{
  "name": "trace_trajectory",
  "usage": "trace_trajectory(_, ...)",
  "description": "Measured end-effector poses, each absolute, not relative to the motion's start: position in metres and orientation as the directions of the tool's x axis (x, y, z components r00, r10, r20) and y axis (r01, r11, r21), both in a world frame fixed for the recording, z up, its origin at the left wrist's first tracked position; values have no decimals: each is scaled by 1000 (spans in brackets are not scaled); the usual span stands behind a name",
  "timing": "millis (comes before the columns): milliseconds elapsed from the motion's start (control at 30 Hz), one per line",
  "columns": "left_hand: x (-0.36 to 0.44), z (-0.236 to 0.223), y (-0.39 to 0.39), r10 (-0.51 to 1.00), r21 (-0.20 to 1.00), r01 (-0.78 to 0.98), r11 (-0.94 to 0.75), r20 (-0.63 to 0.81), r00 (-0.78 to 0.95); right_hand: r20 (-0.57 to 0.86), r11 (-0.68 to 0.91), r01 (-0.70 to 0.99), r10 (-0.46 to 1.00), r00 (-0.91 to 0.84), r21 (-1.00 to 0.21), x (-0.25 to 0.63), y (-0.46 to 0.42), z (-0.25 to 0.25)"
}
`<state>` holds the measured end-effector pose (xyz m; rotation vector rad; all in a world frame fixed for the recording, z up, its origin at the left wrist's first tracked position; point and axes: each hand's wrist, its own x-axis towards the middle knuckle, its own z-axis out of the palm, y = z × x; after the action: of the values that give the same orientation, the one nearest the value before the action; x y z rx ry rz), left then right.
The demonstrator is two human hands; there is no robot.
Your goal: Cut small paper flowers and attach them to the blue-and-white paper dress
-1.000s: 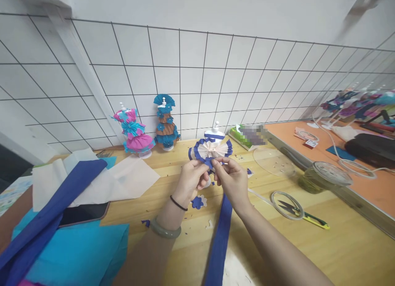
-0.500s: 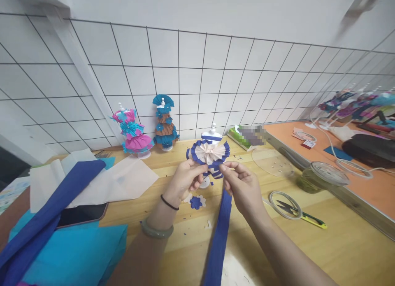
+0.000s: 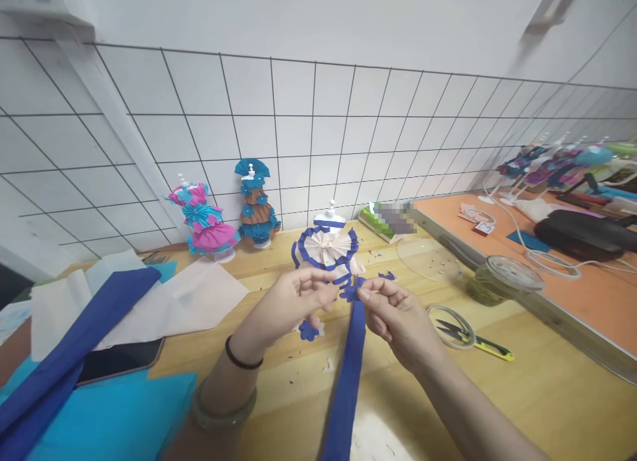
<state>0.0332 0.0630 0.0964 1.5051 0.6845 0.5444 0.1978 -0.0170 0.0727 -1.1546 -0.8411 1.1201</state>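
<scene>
My right hand (image 3: 401,318) pinches a small blue paper flower (image 3: 352,290) between thumb and forefinger. Just left of it is my left hand (image 3: 298,302), its fingers loosely apart and their tips close to the flower's edge; nothing shows in its grip. Behind both hands stands a small white mannequin (image 3: 330,217) wearing a cream pleated paper dress (image 3: 326,247) edged in blue. Another blue paper flower (image 3: 308,329) lies on the table below my left hand, over whitish cut-outs. A long blue crepe paper strip (image 3: 348,381) runs toward me beneath my right hand.
Scissors (image 3: 490,347) and a tape roll (image 3: 452,327) lie to the right, near a round clear container (image 3: 512,278). Two dressed mannequins, one pink (image 3: 212,235) and one brown-teal (image 3: 257,209), stand at the back left. Paper sheets (image 3: 184,298) and a phone (image 3: 119,363) lie left.
My hands have come down from in front of the dress, the right one keeping hold of the blue flower. My left fingers have loosened. The view has shifted slightly right.
</scene>
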Motion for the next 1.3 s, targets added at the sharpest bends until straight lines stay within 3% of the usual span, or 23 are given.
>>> trace_trajectory(233, 54, 94, 47, 742, 998, 14, 56, -51, 668, -2, 33, -135, 968, 252, -990, 196, -19, 70)
trace_trajectory(567, 77, 80, 34, 799, 942, -227, 247, -65, 598, 292, 227, 214, 889, 353, -950, 198, -20, 64)
trace_trajectory(767, 81, 82, 30, 812, 929, -260, 263, -68, 579, 482, 345, 418, 828, 286, -840, 201, -23, 68)
trace_trajectory(1000, 79, 84, 30, 820, 949, -217, 229, -68, 569, 705, 498, 644, 704, 91, -581, 206, -22, 64)
trace_trajectory(1167, 77, 82, 30, 836, 974, -166, 158, -42, 548, 746, 521, 728, 665, -19, -446, 209, -22, 61)
trace_trajectory(1300, 75, 85, 31, 837, 987, -116, 108, -27, 546, 740, 530, 718, 672, -31, -451, 210, -23, 61)
